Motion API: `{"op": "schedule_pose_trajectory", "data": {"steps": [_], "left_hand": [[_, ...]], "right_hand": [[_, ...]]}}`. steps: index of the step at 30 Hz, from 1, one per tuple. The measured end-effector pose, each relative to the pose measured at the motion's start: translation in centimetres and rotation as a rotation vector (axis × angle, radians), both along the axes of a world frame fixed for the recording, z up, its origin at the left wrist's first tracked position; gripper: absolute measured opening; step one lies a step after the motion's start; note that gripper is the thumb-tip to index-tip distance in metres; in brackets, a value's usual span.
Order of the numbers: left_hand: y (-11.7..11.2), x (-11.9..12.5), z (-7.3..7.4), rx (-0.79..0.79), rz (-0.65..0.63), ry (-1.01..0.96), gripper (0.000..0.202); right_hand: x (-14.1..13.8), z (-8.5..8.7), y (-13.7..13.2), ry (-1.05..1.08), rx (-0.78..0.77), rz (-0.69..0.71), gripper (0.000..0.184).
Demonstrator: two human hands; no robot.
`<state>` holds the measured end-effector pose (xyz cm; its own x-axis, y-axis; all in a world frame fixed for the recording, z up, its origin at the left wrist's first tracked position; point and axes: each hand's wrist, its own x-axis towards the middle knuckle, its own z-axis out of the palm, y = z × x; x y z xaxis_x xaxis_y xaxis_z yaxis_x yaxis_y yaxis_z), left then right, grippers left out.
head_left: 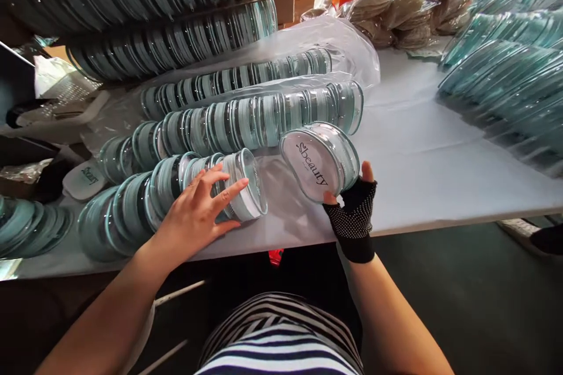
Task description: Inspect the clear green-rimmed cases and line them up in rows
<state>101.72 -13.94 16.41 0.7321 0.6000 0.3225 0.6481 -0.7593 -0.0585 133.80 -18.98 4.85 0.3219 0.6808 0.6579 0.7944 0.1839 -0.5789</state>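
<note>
My right hand (pixel 352 211), in a black fingerless glove with white dots, grips a clear plastic cosmetic pouch (pixel 310 165) by its lower right side. The pouch is tilted, and its white end panel with the word "Sbeauty" faces me. Bare and with fingers spread, my left hand (pixel 204 202) rests on the right end of the nearest row of similar clear pouches (pixel 141 202). Its fingertips touch the last pouch (pixel 246 184) in that row. Behind it lies a second row of pouches (pixel 220 126), standing on edge and pressed together.
More pouches are stacked at the back left (pixel 176 35) and at the right (pixel 505 94). Bagged beige bundles (pixel 413 3) lie at the back, near a plastic sheet (pixel 360 50). A white table (pixel 417 187) has its front edge close to me. A loose white pouch (pixel 84 179) lies left.
</note>
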Motion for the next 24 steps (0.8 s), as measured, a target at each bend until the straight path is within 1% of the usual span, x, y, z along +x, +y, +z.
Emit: {"op": "schedule_pose_trajectory", "data": {"steps": [3,6,11,14,17,21,24], "left_hand": [[0.2,-0.3,0.1,0.005,-0.006,0.021,0.088],[0.4,-0.4,0.1,-0.007,-0.021,0.024,0.087],[0.5,-0.5,0.1,-0.036,-0.016,0.018,0.087],[0.5,-0.6,0.1,-0.042,-0.019,0.003,0.087],[0.5,-0.6,0.1,-0.039,-0.023,0.000,0.087],[0.5,-0.5,0.1,-0.002,-0.039,0.002,0.084],[0.5,-0.5,0.0,0.011,-0.044,0.005,0.083]], "right_hand": [[0.1,0.1,-0.2,0.042,0.008,0.005,0.092],[0.2,0.0,0.1,0.123,0.000,0.020,0.087],[0.8,-0.5,0.2,0.348,-0.040,0.132,0.077],[1.0,-0.6,0.0,0.490,-0.066,0.174,0.077],[0.8,0.0,0.0,0.635,-0.062,0.179,0.080],[0.4,1.1,-0.1,0.770,-0.054,0.132,0.084],[0.4,1.3,-0.1,0.853,-0.070,0.149,0.083]]}}
